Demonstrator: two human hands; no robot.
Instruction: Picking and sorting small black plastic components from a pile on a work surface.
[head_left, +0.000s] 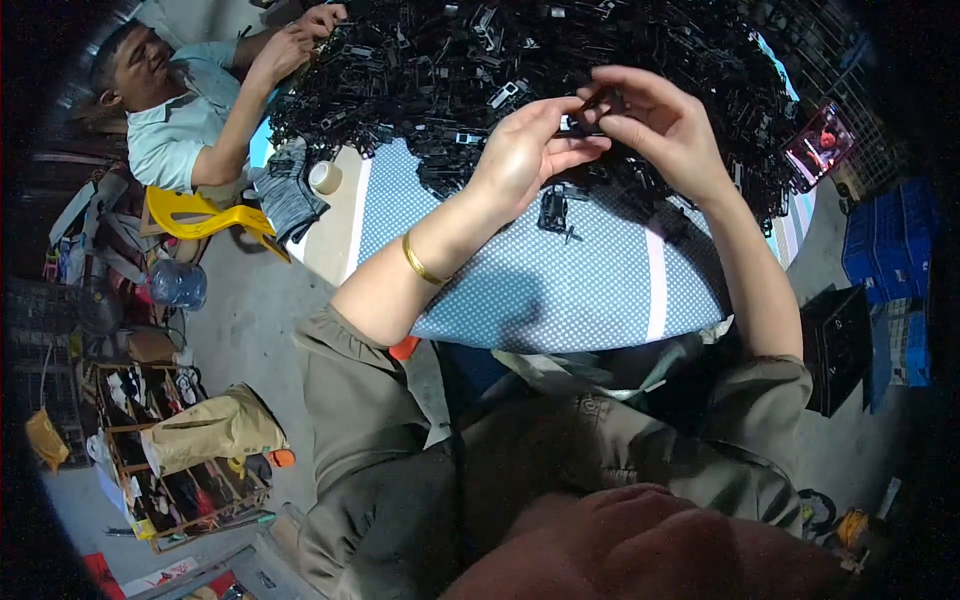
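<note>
My left hand [525,150] and my right hand [668,132] meet over the near edge of a large pile of black plastic parts [440,90]. Between their fingertips is a small dark part [598,104], pinched from both sides. Fingers cover much of it, so its exact shape cannot be made out. A gold bangle circles my left wrist. Below my hands, a few loose black parts [553,208] lie apart from the pile on the blue-white patterned table cover [560,285].
At the far left a co-worker's hands [295,45] are at the pile. A tape roll [324,177] and grey cloth [288,190] lie on the table's left. A lit phone [820,147] stands at the right edge. Beside the table are a yellow chair [215,218] and blue crates [890,240].
</note>
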